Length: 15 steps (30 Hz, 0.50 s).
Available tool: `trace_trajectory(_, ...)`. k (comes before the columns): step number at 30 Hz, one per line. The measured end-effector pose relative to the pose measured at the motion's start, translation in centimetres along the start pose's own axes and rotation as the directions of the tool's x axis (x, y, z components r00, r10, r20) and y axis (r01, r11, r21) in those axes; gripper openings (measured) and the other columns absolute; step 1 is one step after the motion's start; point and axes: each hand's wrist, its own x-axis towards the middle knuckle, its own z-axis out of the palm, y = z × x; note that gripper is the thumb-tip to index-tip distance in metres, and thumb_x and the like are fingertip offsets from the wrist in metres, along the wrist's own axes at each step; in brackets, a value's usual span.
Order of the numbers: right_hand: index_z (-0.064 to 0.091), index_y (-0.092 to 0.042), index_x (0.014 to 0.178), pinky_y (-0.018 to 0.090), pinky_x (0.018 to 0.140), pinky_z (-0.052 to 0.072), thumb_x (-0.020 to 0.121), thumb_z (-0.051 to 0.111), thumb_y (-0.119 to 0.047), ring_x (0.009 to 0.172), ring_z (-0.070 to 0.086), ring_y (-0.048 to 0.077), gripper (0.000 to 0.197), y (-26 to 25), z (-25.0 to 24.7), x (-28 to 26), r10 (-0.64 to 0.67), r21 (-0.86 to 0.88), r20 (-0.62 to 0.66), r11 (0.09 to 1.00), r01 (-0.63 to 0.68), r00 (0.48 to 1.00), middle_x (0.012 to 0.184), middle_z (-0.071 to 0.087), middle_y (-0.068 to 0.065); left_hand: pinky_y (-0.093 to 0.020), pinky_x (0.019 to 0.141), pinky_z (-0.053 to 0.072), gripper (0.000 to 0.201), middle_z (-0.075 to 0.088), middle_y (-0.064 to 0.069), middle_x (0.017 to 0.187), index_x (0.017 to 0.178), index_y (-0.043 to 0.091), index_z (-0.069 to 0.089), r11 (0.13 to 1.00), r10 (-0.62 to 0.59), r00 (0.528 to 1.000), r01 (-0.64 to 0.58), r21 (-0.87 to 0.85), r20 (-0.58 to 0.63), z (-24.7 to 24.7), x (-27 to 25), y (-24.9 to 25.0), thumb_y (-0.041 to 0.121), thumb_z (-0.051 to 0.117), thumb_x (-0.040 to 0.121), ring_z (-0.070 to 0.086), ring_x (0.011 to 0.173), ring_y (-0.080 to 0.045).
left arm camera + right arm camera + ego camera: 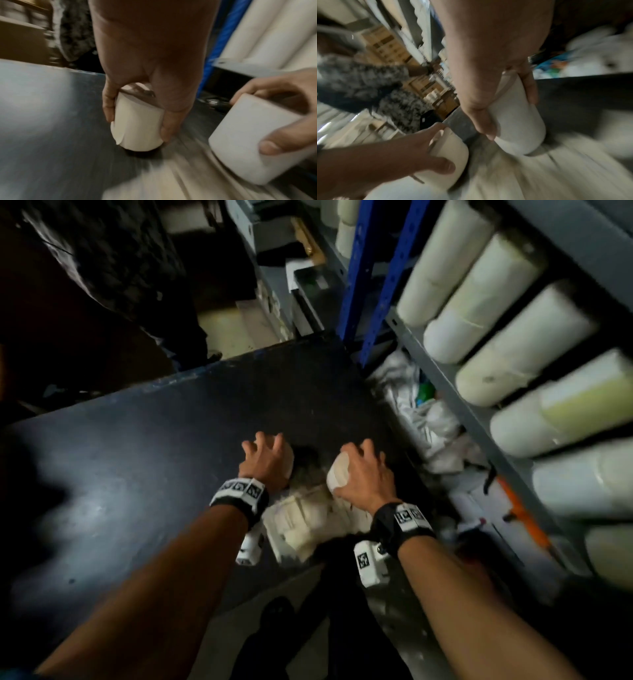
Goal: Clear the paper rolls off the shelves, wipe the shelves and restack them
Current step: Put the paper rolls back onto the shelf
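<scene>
Each hand grips one small paper roll over the dark desk [137,446]: the left hand [265,463] has its fingers and thumb curled round the left paper roll [137,124], which stands nearly upright with its lower end at or just above the desk top, and the right hand [363,474] wraps round the right paper roll [254,142], tilted and just beside the left one. Nearer the person, a heap of pale rolls [308,522] already lies at the desk edge, so the clearing stage looks underway rather than finished. A full row of shelf rolls [496,337] lies side by side on the grey metal shelf [445,378] to the right, so much unloading seems to remain, and I judge the wiping and restacking not yet begun; no cloth for wiping is in either hand. Whether the two held rolls are touching the desk cannot be told, since all three views are smeared by motion. The heap is blurred and partly covered by the wrists, so its count is unclear. Below the shelf, crumpled white bags [421,412] and an orange-handled tool [520,508] lie in shadow. The row's far ends and any upper shelves are cut off.
</scene>
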Motion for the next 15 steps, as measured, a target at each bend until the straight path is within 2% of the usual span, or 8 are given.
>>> trace_trajectory(2, 0.043, -0.035, 0.135, 0.05, 0.087, 0.056, 0.063, 0.088, -0.047, 0.118, 0.049, 0.042, 0.086, 0.8, 1.7, -6.8, 0.073, 0.031, 0.006, 0.997, -0.073, 0.997, 0.132, 0.035, 0.003, -0.067, 0.087, 0.053, 0.106, 0.021, -0.015, 0.15, 0.158, 0.031, 0.02, 0.997, 0.078, 0.996, -0.078, 0.017, 0.038, 2.1, -6.2, 0.1, 0.047, 0.085, 0.077, 0.028, 0.135, -0.054)
trace_trajectory(5, 0.042, -0.034, 0.139, 0.046, 0.088, 0.055, 0.062, 0.09, -0.047, 0.121, 0.05, 0.039, 0.091, 1.6, 4.1, -16.2, 0.186, 0.083, 0.011, 0.979, -0.187, 0.982, 0.134, 0.036, 0.001, -0.066, 0.088, 0.055, 0.107, 0.027, -0.012, 0.145, 0.157, 0.034, 0.019, 0.982, 0.185, 0.98, -0.186, 0.011, 0.069, 5.3, -14.9, 0.3, 0.061, 0.082, 0.074, 0.035, 0.131, -0.05)
trace_trajectory(8, 0.04, -0.034, 0.14, 0.045, 0.089, 0.053, 0.06, 0.091, -0.046, 0.122, 0.05, 0.036, 0.095, 2.5, 5.9, -24.4, 0.295, 0.133, 0.008, 0.947, -0.294, 0.955, 0.134, 0.037, -0.001, -0.065, 0.097, 0.051, 0.106, 0.03, -0.015, 0.148, 0.161, 0.024, 0.014, 0.95, 0.301, 0.943, -0.309, 0.035, 0.14, 7.1, -22.3, 1.4, 0.052, 0.079, 0.081, 0.036, 0.134, -0.051)
trace_trajectory(10, 0.04, -0.035, 0.14, 0.044, 0.089, 0.052, 0.06, 0.091, -0.047, 0.122, 0.051, 0.035, 0.096, 3.2, 6.6, -29.2, 0.364, 0.192, -0.011, 0.915, -0.356, 0.931, 0.134, 0.038, -0.002, -0.064, 0.096, 0.051, 0.102, 0.032, -0.014, 0.148, 0.158, 0.02, 0.02, 0.923, 0.365, 0.917, -0.378, 0.063, 0.159, 7.8, -26.0, 2.3, 0.049, 0.079, 0.081, 0.038, 0.135, -0.05)
trace_trajectory(12, 0.04, -0.036, 0.138, 0.045, 0.09, 0.053, 0.06, 0.091, -0.047, 0.122, 0.052, 0.034, 0.094, 4.1, 6.8, -33.6, 0.433, 0.246, -0.042, 0.878, -0.411, 0.9, 0.133, 0.04, -0.002, -0.062, 0.092, 0.053, 0.099, 0.035, -0.012, 0.144, 0.152, 0.022, 0.025, 0.9, 0.414, 0.897, -0.429, 0.076, 0.156, 8.3, -28.6, 3.6, 0.054, 0.08, 0.077, 0.04, 0.134, -0.049)
trace_trajectory(15, 0.04, -0.037, 0.137, 0.049, 0.089, 0.055, 0.058, 0.09, -0.048, 0.122, 0.053, 0.034, 0.094, 5.8, 6.6, -39.4, 0.522, 0.315, -0.089, 0.822, -0.474, 0.848, 0.13, 0.04, -0.005, -0.059, 0.097, 0.052, 0.097, 0.037, -0.011, 0.142, 0.149, 0.024, 0.028, 0.832, 0.524, 0.833, -0.545, 0.104, 0.177, 8.6, -32.0, 6.9, 0.056, 0.08, 0.074, 0.041, 0.132, -0.047)
